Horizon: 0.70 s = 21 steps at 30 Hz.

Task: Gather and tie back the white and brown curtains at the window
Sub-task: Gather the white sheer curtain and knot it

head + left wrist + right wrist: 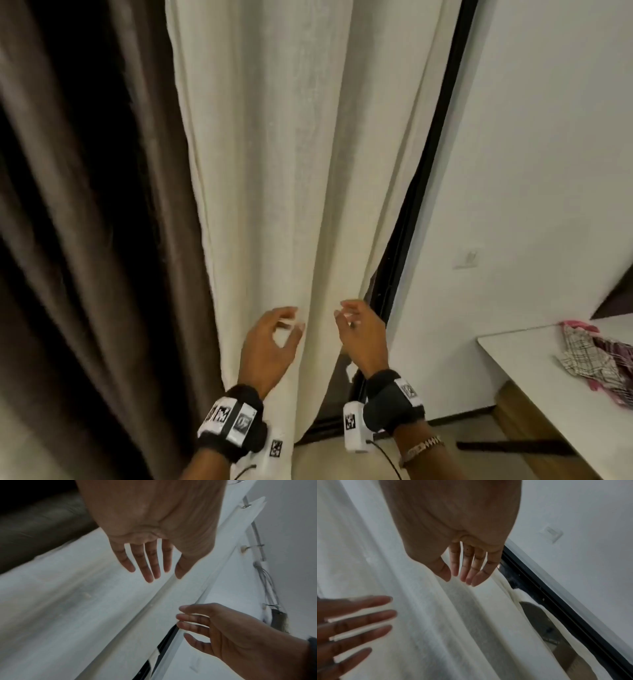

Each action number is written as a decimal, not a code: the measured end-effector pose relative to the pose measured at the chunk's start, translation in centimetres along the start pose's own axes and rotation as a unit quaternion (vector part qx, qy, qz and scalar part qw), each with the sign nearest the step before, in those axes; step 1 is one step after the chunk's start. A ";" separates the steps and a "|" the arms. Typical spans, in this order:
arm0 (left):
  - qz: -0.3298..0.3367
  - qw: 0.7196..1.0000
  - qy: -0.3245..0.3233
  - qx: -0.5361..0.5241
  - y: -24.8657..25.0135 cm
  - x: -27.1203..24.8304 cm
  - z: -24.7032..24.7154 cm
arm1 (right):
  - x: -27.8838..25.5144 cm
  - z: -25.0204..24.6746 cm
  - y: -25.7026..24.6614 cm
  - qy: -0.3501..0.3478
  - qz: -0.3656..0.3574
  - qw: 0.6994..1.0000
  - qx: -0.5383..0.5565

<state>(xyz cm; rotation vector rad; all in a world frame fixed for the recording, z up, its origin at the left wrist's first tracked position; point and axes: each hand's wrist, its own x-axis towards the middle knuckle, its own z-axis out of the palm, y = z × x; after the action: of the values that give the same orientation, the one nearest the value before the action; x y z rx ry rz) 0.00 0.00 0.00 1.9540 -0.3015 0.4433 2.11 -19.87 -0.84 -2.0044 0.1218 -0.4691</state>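
both hands are raised in front of the white curtain (291, 171), palms toward each other, holding nothing. the left hand (270, 346) has fingers loosely spread and slightly bent, close to the fabric; whether they touch it cannot be told. the right hand (359, 339) is likewise relaxed and unclenched, near the curtain's right edge beside the black window frame (442, 171). the brown curtain (85, 205) hangs to the left, against the white one. farther right, a white table (534, 377) carries crumpled cloth (596, 356).
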 end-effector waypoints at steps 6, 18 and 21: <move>0.077 0.974 0.203 0.064 5.5 8.3 3.5 | 7.6 -4.3 -4.0 0.211 -0.034 0.975 0.056; 0.026 0.952 0.305 0.010 5.7 12.1 5.6 | 9.1 -4.0 -6.2 -0.062 -0.332 0.938 -0.081; 0.115 0.950 0.291 0.005 7.6 10.7 6.3 | 10.2 -3.5 -5.5 -0.041 -0.316 0.946 -0.057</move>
<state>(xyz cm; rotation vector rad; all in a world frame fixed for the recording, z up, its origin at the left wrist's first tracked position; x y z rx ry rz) 7.65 -8.97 8.59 1.7100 -0.1428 1.1431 9.47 -23.14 8.14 -2.1509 -0.5765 -0.7934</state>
